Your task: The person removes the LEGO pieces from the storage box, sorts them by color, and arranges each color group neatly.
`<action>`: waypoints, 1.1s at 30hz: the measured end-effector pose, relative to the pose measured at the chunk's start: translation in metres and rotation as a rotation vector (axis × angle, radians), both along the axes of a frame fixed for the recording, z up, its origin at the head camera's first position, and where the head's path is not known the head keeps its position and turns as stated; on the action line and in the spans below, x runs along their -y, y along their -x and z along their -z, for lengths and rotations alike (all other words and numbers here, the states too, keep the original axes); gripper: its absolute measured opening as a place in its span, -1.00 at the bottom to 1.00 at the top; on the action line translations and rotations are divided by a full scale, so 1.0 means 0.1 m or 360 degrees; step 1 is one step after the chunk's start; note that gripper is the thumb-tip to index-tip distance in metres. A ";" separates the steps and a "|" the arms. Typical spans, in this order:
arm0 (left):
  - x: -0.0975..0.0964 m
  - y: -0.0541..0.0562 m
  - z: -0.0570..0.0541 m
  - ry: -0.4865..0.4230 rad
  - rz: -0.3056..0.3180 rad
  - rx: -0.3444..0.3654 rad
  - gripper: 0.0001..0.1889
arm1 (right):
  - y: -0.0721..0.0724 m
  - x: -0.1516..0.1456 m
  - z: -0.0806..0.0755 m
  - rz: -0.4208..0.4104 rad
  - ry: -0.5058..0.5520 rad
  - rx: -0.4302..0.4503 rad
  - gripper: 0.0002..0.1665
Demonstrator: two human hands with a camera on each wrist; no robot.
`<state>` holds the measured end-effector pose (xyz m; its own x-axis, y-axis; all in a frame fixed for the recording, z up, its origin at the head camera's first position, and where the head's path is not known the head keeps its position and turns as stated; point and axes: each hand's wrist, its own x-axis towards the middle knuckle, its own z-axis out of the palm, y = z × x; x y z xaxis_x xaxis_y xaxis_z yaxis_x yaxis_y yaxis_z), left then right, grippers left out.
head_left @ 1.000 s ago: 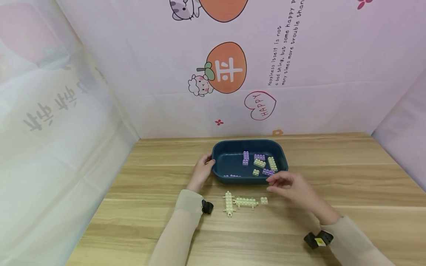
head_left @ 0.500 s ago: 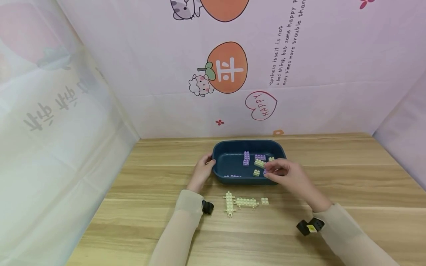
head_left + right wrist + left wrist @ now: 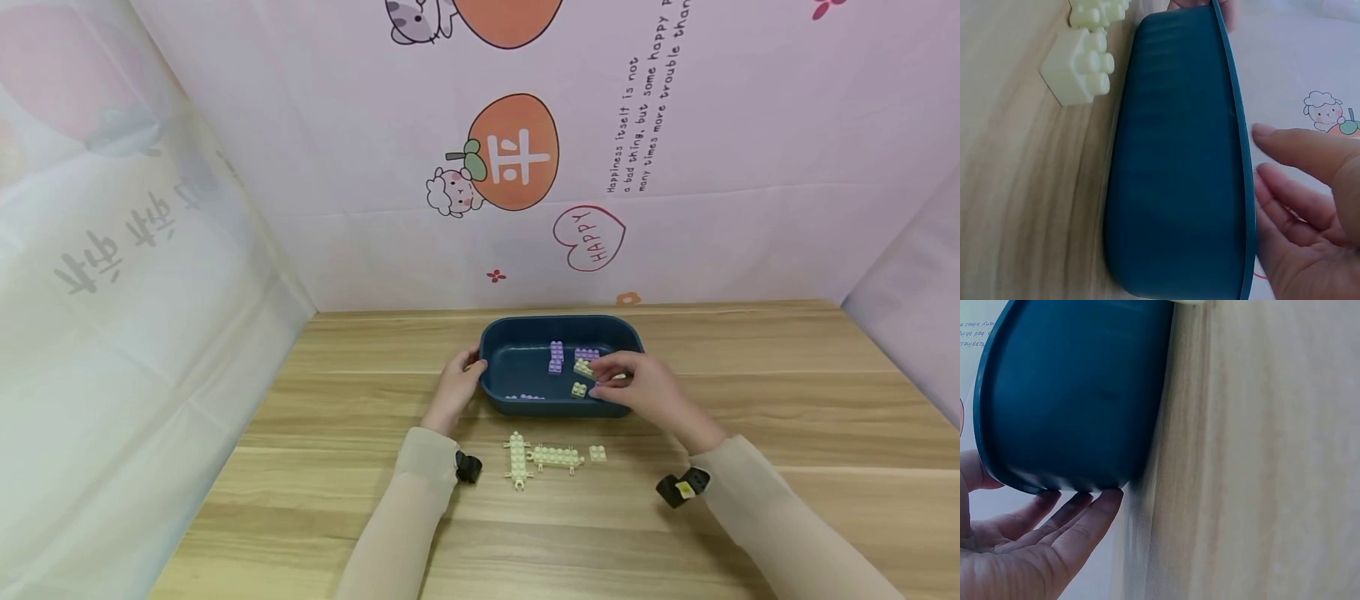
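A dark blue plastic basin (image 3: 517,407) stands on the table with purple and pale yellow toy bricks inside. My left hand (image 3: 454,385) grips its left end, thumb at the rim and fingertips against the outer wall, as the left wrist view shows. Over the right front rim reaches my right hand (image 3: 637,387), its fingers bent down among the bricks. Thumb and fingers are apart, and no brick shows between them; this hand hides bricks at the right end. Near its fingertips lie a pale yellow brick (image 3: 583,367) and a small pale yellow brick (image 3: 579,390).
In front of the basin lie two long pale yellow pieces with side pegs, one lengthwise piece (image 3: 518,460) and one crosswise piece (image 3: 557,457). A small square brick (image 3: 597,453) lies right of them. A printed cloth wall (image 3: 375,250) rises behind the wooden table (image 3: 300,500).
My right hand has moved left and farther over the basin, from its front right rim to above the bricks, covering some of them. The left hand stays at the basin's left end.
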<state>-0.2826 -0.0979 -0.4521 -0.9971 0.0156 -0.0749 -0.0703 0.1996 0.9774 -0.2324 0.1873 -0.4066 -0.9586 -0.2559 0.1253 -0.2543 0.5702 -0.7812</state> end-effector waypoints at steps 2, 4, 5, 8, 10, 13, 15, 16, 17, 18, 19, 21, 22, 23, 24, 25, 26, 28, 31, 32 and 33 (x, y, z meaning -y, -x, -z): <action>0.00 0.00 0.00 0.0001 -0.0001 -0.0006 -0.58 | 0.04 0.02 0.00 -0.0009 -0.0068 0.0013 -0.61; 0.01 0.00 -0.01 -0.0002 -0.0003 -0.0013 -0.58 | 0.08 0.04 0.00 -0.0020 -0.0119 0.0039 -0.61; 0.02 0.00 -0.01 -0.0002 -0.0004 -0.0017 -0.58 | 0.10 0.06 0.00 -0.0028 -0.0141 0.0053 -0.62; 0.04 0.00 -0.01 -0.0018 0.0008 -0.0024 -0.57 | 0.16 0.10 -0.01 -0.0058 -0.0211 0.0081 -0.62; 0.05 0.00 -0.01 -0.0029 0.0027 -0.0019 -0.56 | 0.20 0.12 -0.01 -0.0072 -0.0252 0.0095 -0.63; 0.04 -0.01 -0.02 -0.0040 0.0052 -0.0008 -0.55 | 0.23 0.13 0.01 -0.0091 -0.0308 0.0096 -0.65; 0.04 -0.01 -0.02 -0.0035 0.0053 -0.0008 -0.56 | 0.25 0.14 0.03 -0.0084 -0.0349 0.0106 -0.65; 0.03 -0.01 -0.03 -0.0030 0.0049 -0.0008 -0.56 | 0.26 0.15 0.03 -0.0080 -0.0366 0.0112 -0.65; 0.03 -0.01 -0.03 -0.0029 0.0046 -0.0010 -0.56 | 0.27 0.16 0.04 -0.0080 -0.0383 0.0115 -0.65; 0.03 0.00 -0.02 -0.0029 0.0045 -0.0011 -0.55 | 0.28 0.17 0.05 -0.0078 -0.0402 0.0119 -0.65; 0.03 0.00 -0.02 -0.0029 0.0046 -0.0014 -0.55 | 0.29 0.16 0.06 -0.0074 -0.0418 0.0122 -0.65; 0.01 0.01 0.00 -0.0030 0.0052 -0.0022 -0.55 | 0.30 0.16 0.07 -0.0056 -0.0436 0.0143 -0.65; 0.01 0.01 0.00 -0.0031 0.0056 -0.0022 -0.55 | 0.30 0.17 0.07 -0.0055 -0.0439 0.0153 -0.65; 0.01 0.01 0.01 -0.0037 0.0060 -0.0023 -0.55 | 0.31 0.17 0.08 -0.0056 -0.0437 0.0161 -0.66; 0.01 0.01 0.01 -0.0042 0.0061 -0.0024 -0.56 | 0.32 0.18 0.08 -0.0060 -0.0435 0.0168 -0.66; 0.01 0.01 0.01 -0.0045 0.0058 -0.0025 -0.56 | 0.32 0.18 0.09 -0.0068 -0.0430 0.0173 -0.67; 0.01 0.01 0.01 -0.0049 0.0057 -0.0024 -0.56 | 0.33 0.19 0.09 -0.0079 -0.0425 0.0178 -0.68; 0.01 0.01 0.01 -0.0058 0.0049 -0.0018 -0.56 | 0.35 0.20 0.10 -0.0102 -0.0408 0.0188 -0.71; 0.02 0.01 0.01 -0.0065 0.0035 -0.0010 -0.55 | 0.39 0.22 0.11 -0.0128 -0.0406 0.0205 -0.75; 0.02 0.00 0.01 -0.0067 0.0031 -0.0004 -0.55 | 0.40 0.22 0.12 -0.0133 -0.0408 0.0215 -0.77; 0.02 0.00 0.01 -0.0071 0.0032 -0.0003 -0.54 | 0.40 0.23 0.12 -0.0136 -0.0412 0.0223 -0.78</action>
